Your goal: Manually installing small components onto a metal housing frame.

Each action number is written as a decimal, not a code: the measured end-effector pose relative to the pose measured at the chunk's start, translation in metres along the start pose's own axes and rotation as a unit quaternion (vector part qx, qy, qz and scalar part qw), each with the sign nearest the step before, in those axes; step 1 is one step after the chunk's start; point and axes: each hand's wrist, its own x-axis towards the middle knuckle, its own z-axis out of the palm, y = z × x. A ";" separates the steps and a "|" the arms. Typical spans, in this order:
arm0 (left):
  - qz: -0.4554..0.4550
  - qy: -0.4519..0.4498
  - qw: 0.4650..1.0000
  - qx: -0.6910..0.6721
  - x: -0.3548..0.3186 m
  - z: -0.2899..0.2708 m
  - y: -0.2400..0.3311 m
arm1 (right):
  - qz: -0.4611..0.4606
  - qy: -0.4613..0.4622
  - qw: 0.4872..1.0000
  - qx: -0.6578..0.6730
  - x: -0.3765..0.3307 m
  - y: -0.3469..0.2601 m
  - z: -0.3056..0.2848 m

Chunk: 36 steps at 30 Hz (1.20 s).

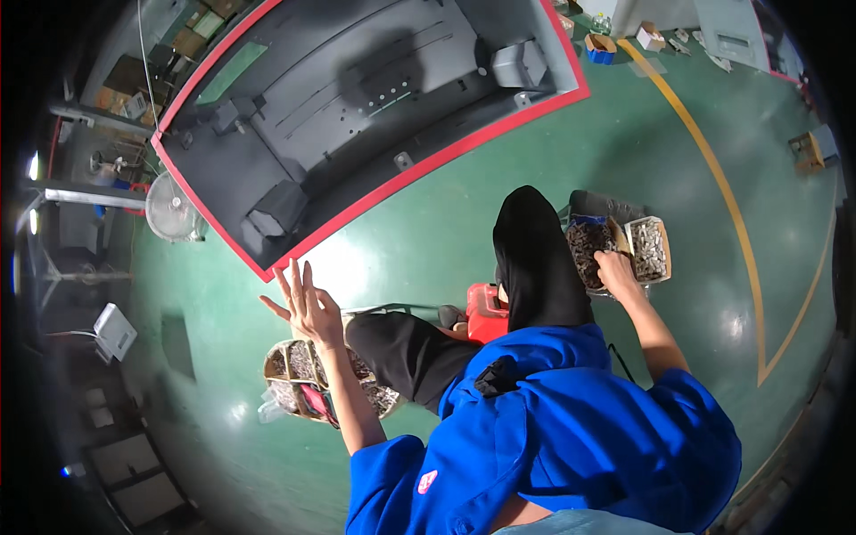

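My left hand [312, 314] is raised with its fingers spread, its tips by the red-edged lower corner of a large grey metal housing [357, 116]. Nothing shows in that hand. On the right, my right hand [617, 272] reaches down into a box of small dark parts [590, 242]. Its fingers are bent together among the parts, and whether they hold any is hidden. Right beside that box stands a carton of small light-coloured metal parts [648, 250].
Divided trays of small parts [299, 366] stand below my left forearm. A red object [486, 314] sits between my knees. A round fan [171, 209] is beyond the housing's left side. A yellow line [704, 152] crosses the green floor at right, near a blue-sided box [600, 52].
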 end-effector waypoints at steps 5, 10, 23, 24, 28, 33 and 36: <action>-0.037 0.005 0.999 0.004 0.010 -0.003 -0.006 | 0.027 0.016 0.997 0.071 -0.004 0.004 0.001; -0.080 0.038 0.984 -0.156 0.048 -0.006 0.027 | 0.029 0.096 0.988 0.120 -0.009 0.010 0.016; 0.105 -0.074 0.902 -0.412 0.128 -0.017 0.265 | 0.014 0.171 0.968 0.181 -0.014 0.006 -0.007; 0.070 -0.103 0.910 -0.394 0.124 -0.017 0.265 | 0.023 0.200 0.954 0.222 -0.021 0.004 -0.002; 0.018 -0.095 0.917 -0.387 0.116 -0.023 0.261 | 0.026 0.151 0.955 0.255 -0.019 0.004 -0.018; -0.075 -0.135 0.885 -0.438 0.101 -0.039 0.231 | -0.076 0.207 0.918 0.330 0.022 -0.024 -0.093; -0.075 -0.166 0.906 -0.383 0.091 -0.047 0.204 | -0.129 0.251 0.830 0.482 0.062 -0.088 -0.197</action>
